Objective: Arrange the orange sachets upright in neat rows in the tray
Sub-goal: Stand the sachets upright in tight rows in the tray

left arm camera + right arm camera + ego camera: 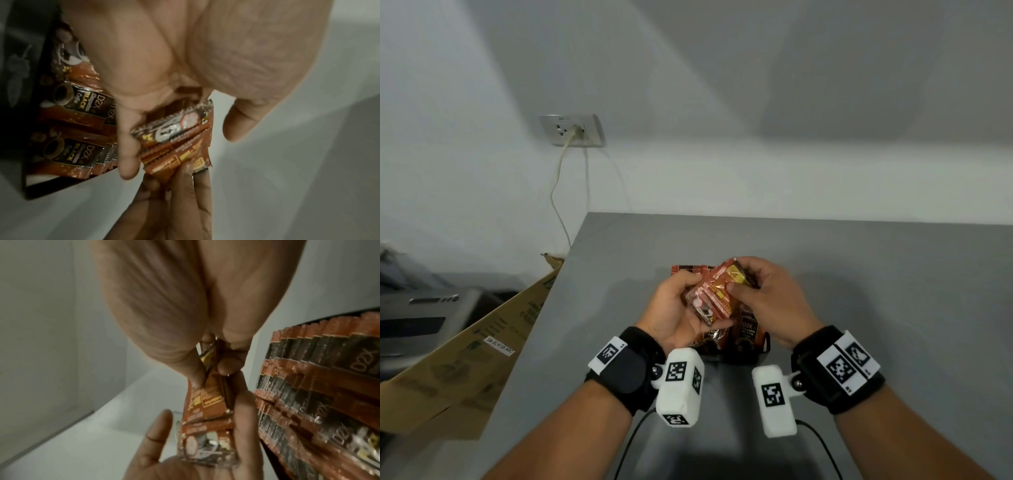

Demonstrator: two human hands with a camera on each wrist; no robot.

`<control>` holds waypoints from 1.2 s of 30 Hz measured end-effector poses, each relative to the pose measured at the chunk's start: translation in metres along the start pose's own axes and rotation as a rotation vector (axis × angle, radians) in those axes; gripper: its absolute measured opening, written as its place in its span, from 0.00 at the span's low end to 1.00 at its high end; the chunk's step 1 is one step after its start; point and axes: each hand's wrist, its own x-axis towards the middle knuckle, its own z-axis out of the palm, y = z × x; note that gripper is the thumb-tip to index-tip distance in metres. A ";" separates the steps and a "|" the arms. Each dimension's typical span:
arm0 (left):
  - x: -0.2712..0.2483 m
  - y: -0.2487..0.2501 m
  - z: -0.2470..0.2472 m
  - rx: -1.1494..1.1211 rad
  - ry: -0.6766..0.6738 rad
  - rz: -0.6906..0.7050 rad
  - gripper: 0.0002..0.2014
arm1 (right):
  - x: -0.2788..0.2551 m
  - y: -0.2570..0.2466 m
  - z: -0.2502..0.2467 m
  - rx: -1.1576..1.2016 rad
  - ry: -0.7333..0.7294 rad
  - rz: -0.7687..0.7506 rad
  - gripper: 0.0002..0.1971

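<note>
A small stack of orange sachets (714, 294) is up in the air between both hands, right over the black tray (35, 186), which already carries leaning rows of sachets (69, 129). The left hand (676, 308) cradles the stack's lower end, fingers curled around it; the right hand (770, 294) pinches the upper end between thumb and fingertips (195, 374). The stack's long axis runs on a slant from near-left to far-right, nowhere near upright. My read: it must tip vertical before dropping in, and either hand is equally close. The filled rows (308, 386) sit just right of the stack; the grey table (893, 274) lies open on both sides.
</note>
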 end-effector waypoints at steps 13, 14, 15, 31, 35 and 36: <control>0.003 -0.007 -0.002 -0.097 -0.102 0.024 0.19 | -0.008 -0.023 -0.006 -0.366 0.146 -0.355 0.08; 0.002 -0.006 0.000 -0.137 -0.127 0.041 0.17 | -0.010 -0.024 -0.003 -0.397 0.126 -0.427 0.09; 0.003 -0.005 0.002 -0.165 -0.139 0.058 0.15 | -0.012 -0.023 0.002 -0.432 0.077 -0.488 0.09; -0.002 -0.004 0.008 -0.054 -0.139 0.158 0.28 | -0.010 -0.014 -0.004 -0.175 -0.021 -0.151 0.23; -0.004 -0.004 0.001 -0.047 -0.115 0.160 0.25 | -0.003 -0.009 -0.013 -0.047 0.176 -0.087 0.21; -0.005 -0.003 0.000 -0.028 -0.089 0.165 0.24 | -0.002 -0.010 -0.018 0.048 0.190 -0.059 0.23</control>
